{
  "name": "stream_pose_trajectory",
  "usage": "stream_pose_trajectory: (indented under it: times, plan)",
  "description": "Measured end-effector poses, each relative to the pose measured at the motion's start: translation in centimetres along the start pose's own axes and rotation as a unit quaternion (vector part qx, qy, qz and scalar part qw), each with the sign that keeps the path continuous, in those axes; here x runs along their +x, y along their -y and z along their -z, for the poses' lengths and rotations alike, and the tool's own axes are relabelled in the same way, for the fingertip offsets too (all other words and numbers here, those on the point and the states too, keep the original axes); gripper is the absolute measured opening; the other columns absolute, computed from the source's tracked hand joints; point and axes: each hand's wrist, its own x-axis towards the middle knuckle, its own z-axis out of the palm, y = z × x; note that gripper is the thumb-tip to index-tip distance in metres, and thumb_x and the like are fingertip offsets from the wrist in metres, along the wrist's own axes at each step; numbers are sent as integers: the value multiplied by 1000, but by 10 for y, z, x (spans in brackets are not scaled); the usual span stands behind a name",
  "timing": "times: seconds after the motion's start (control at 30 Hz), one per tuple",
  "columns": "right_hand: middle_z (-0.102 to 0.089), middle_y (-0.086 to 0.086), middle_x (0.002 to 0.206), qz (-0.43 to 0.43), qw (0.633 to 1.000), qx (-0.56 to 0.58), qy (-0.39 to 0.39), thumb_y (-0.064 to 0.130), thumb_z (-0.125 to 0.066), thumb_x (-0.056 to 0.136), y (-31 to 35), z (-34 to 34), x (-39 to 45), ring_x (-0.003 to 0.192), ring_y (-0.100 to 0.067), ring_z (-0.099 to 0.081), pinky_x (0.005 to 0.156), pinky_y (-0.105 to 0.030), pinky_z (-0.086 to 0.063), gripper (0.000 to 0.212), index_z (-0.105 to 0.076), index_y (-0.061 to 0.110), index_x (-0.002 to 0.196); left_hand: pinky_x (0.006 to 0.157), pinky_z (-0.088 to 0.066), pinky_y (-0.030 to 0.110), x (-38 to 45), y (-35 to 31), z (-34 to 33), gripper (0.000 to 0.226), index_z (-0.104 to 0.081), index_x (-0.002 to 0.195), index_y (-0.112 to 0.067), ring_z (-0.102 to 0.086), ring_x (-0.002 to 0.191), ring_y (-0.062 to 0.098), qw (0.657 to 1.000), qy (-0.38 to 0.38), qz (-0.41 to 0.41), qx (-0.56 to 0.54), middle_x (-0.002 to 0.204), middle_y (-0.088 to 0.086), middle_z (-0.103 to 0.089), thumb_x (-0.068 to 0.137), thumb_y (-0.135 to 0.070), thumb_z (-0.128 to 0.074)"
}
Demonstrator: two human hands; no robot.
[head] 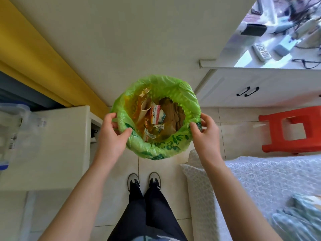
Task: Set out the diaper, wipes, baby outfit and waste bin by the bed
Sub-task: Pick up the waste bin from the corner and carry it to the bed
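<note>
Both your arms reach fwd & down. Your left hand (111, 134) and right hand (206, 134) each pinch the rim of the waste bin (156, 150), thumbs inside, on opposite sides. Bin upright, mouth facing up, above floor just beside the bed (260, 180).

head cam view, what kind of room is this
Probably a small bedroom: a bed with a white quilted cover, a white cabinet below a cluttered desk, and a red plastic stool on the tiled floor.

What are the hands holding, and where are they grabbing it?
The waste bin, by its green-bagged rim: left hand and right hand on opposite sides.
</note>
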Motion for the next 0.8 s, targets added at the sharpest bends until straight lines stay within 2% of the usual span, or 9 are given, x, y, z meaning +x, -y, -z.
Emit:
stream_pose_trajectory:
  times: [0.23,0.33,0.4,0.43,0.5,0.6,0.73,0.8]
  plan:
    - [-64,-4,114,34,998,-21,-38,14,-60,89,-4,47,-43,105,-20,-58,93,-43,-49,37,-57,12,126,83,-56,43,-57,-18,-2,58,-42,138,-18,-63,101,23,1000,5,-21,0,114,6,-61,87,-15,-69]
    - [-63,-4,114,29,998,-19,-52,14,-60,89,-13,58,-61,105,-17,-57,92,-36,-48,36,-56,12,125,77,-53,31,-73,-24,-5,58,-43,141,-14,-63,94,17,998,6,-59,20,112,4,-61,88,-12,-67]
    - [-60,-3,113,15,997,-15,-72,14,-60,90,-17,64,-75,103,-13,-54,86,-23,-43,34,-55,13,124,74,-50,23,-81,-28,-7,58,-45,142,-13,-61,87,8,995,10,-91,38,111,1,-61,88,-10,-66]
    - [-59,-2,113,9,996,-15,-85,14,-60,90,-20,66,-82,102,-11,-52,83,-16,-39,34,-54,14,123,75,-51,24,-83,-28,-8,57,-45,142,-13,-61,89,8,994,14,-102,46,112,1,-62,88,-10,-66]
    - [-54,-2,112,-1,993,-19,-115,14,-60,90,-25,69,-97,97,-8,-50,77,-9,-33,34,-54,13,123,85,-55,34,-86,-27,-8,58,-45,143,-14,-61,101,16,991,28,-120,57,121,4,-62,89,-11,-66]
    - [-50,-4,113,-21,988,-19,-151,14,-61,90,-32,67,-116,87,3,-47,72,0,-33,36,-53,12,125,93,-53,44,-87,-23,-6,59,-44,144,-14,-58,112,23,987,56,-136,69,128,7,-57,89,-12,-66]
    - [-55,-7,114,-40,980,-16,-196,14,-61,89,-41,56,-145,94,-7,-48,73,-2,-32,36,-56,11,124,94,-53,44,-86,-15,6,60,-44,145,-15,-57,113,22,977,102,-169,78,126,6,-56,89,-13,-66]
    - [-56,-7,115,-56,974,2,-221,15,-61,89,-43,47,-165,99,-9,-49,80,-11,-33,35,-56,13,124,92,-53,39,-86,-10,16,60,-44,145,-16,-58,109,18,972,131,-180,74,123,4,-57,89,-13,-66]
